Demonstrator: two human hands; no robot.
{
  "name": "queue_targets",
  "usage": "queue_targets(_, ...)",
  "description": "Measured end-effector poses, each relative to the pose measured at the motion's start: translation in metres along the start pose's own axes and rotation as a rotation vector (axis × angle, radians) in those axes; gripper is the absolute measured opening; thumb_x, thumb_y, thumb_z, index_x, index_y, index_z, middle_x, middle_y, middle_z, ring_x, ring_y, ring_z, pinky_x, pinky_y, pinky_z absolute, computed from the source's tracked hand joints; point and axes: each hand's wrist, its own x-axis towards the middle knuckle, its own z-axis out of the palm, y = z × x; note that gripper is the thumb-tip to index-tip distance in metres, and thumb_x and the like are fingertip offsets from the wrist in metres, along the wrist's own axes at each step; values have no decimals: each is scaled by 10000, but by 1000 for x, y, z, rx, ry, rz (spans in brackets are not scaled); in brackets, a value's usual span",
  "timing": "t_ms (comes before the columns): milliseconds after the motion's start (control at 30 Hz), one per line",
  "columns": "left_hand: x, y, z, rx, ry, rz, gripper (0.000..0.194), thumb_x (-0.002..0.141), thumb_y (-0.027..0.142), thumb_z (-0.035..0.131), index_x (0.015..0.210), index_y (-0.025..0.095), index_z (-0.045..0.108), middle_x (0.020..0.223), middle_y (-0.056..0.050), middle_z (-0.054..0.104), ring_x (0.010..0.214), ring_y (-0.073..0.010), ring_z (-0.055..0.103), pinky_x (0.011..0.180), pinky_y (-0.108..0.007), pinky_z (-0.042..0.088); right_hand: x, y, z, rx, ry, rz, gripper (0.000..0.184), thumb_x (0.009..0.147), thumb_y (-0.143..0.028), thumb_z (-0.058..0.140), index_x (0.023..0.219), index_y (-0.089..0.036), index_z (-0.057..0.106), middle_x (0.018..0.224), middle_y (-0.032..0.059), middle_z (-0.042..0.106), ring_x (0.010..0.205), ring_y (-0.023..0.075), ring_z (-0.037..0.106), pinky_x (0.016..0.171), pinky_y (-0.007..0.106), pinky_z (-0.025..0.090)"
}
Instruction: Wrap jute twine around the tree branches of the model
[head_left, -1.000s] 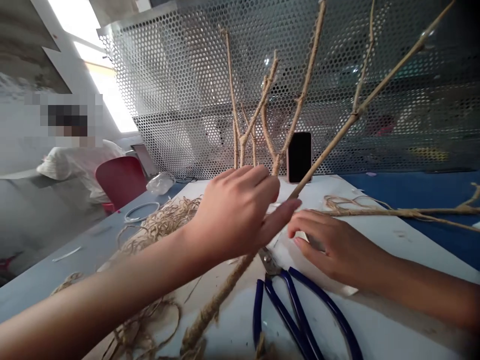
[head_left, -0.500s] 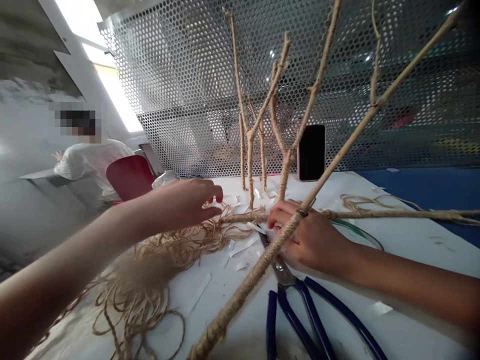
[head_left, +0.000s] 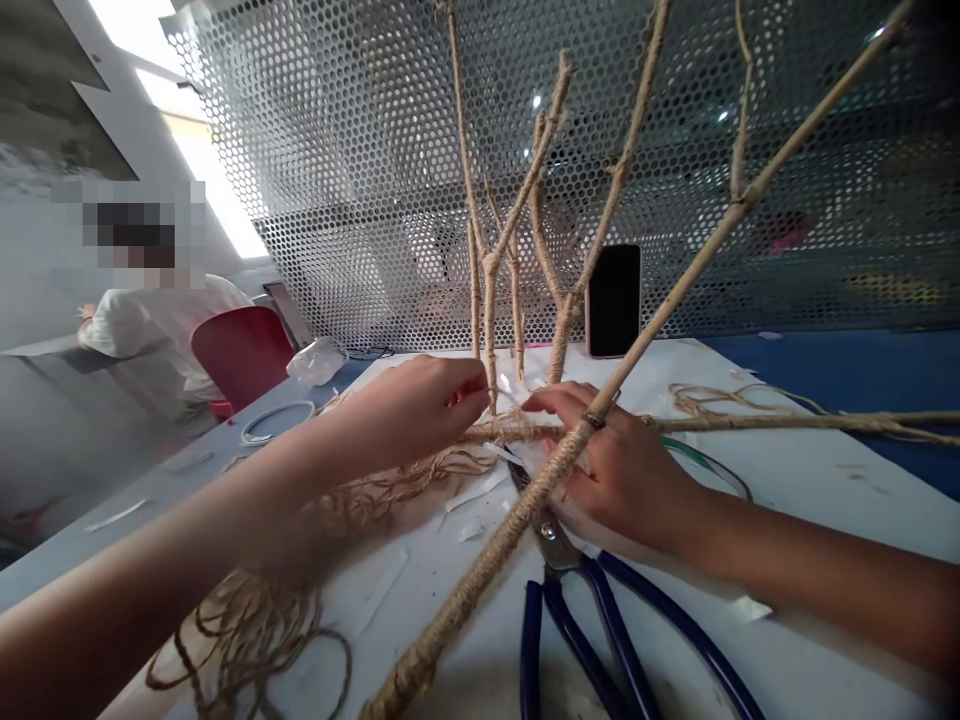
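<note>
My left hand (head_left: pixel 412 415) is pinched closed at the horizontal branch, with a short strand of twine (head_left: pixel 504 393) running from its fingertips toward my right hand. Opposite, my right hand (head_left: pixel 634 465) is closed around the horizontal twine-wrapped branch (head_left: pixel 502 434), its index finger reaching left; part of its grip is hidden. A thicker wrapped branch (head_left: pixel 480 580) crosses diagonally in front of my right hand. Under it lie blue-handled pliers or cutters (head_left: pixel 559 545), jaws partly covered. Loose twine (head_left: pixel 259 630) is heaped below my left forearm.
Upright wrapped branches (head_left: pixel 489 310) stand before a perforated metal screen (head_left: pixel 360 180). A phone (head_left: pixel 613 300) leans there. White scraps (head_left: pixel 476 492) litter the white table (head_left: pixel 825 540). A person in a white shirt (head_left: pixel 154 325) sits at far left by a red chair (head_left: pixel 244 355).
My left hand has moved right, close to my right hand, and its fingers have closed on the twine. The right index finger has lifted and stretched left. The view has shifted slightly.
</note>
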Motion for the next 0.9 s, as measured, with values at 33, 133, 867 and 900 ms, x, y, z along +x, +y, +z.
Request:
queue_targets(33,-2,6,-3,-94,19,15,265,862,323,354,769,198,568,659,14,592,543,-104,502,488,-212,341,1,0,0,52,1,29,392,780,-124,454,1170,-142,481,1178,118,549,1141,241,458,952,424,387)
queue_targets(133,-6,20,-7,-287,43,42,248,870,324,369,791,194,564,624,33,561,508,-84,460,461,-184,337,4,-2,-2,285,-40,64,505,795,-134,477,1284,-218,380,1297,70,469,1210,211,404,1004,408,340)
queue_targets(867,-4,15,-2,-61,101,13,235,785,206,420,587,178,543,491,33,478,456,-89,400,439,-206,286,10,0,-11,1000,-174,526,129,817,-257,487,799,-170,581,809,19,555,554,88,384,504,213,338)
queue_targets(900,-4,14,-3,-63,98,6,219,785,209,421,638,184,581,545,22,539,492,-99,453,462,-209,316,8,0,-9,951,-161,504,128,821,-234,472,817,-172,583,821,19,567,564,92,408,518,217,349)
